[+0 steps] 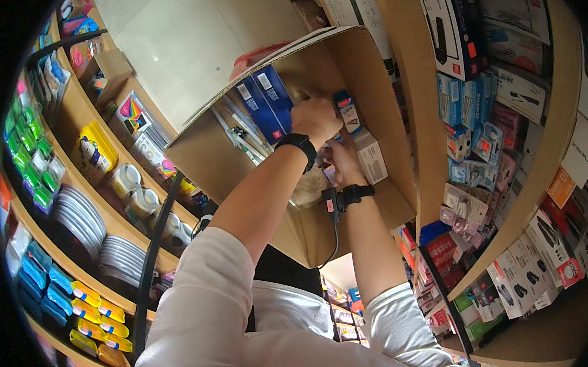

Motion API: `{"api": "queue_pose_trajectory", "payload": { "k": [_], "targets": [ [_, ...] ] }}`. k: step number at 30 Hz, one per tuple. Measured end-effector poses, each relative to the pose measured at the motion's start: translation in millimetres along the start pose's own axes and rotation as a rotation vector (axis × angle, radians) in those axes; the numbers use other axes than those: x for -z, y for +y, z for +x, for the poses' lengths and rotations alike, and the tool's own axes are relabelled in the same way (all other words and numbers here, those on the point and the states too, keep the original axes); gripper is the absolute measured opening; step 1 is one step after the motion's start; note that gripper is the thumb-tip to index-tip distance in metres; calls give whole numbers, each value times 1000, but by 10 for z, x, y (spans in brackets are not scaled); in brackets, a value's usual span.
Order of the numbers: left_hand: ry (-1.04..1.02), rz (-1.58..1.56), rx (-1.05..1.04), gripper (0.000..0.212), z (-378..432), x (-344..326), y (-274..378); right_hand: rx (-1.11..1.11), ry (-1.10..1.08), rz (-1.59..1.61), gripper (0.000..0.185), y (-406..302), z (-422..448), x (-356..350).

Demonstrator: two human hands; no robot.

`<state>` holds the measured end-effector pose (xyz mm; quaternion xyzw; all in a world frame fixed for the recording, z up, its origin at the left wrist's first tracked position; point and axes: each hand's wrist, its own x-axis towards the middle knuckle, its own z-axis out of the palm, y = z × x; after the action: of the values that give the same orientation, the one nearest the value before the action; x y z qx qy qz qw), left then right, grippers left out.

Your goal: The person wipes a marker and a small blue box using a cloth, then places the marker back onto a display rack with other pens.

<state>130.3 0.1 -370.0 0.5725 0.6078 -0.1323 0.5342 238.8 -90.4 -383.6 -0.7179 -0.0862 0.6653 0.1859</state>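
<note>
Both my hands reach down into an open cardboard box (379,94). My left hand (315,117) is beside two dark blue boxes (268,102); its fingers are curled and hidden, so what it holds does not show. Close below it is my right hand (345,158), its fingers partly covered, near a small white-and-blue stapler-type carton (349,113) and a plain white carton (371,157). Several slim packs (244,136) lie at the box's left side. A beige fuzzy item (310,188) lies under my wrists. Each wrist wears a black strap.
Shelves on the right hold boxed staplers (448,31), staple boxes (450,98) and other cartons. Shelves on the left carry stacked white plates (78,212), tape rolls (144,201), green packs (27,127) and yellow packs (101,318). A red rim shows behind the cardboard box.
</note>
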Motion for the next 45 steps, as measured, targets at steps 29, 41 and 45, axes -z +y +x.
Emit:
{"api": "queue_pose_trajectory", "payload": {
  "k": [29,41,45],
  "targets": [
    [210,-10,-690,21,-1871,1127,-657,609,40,-1249,76,404,-687,-146],
    [273,-14,-795,33,-2665,1308,-1219,368,79,-1801,44,756,-360,-421],
    [325,-32,-851,33,-2786,1404,-1197,414,65,-1739,29,656,-622,-331]
  ]
}}
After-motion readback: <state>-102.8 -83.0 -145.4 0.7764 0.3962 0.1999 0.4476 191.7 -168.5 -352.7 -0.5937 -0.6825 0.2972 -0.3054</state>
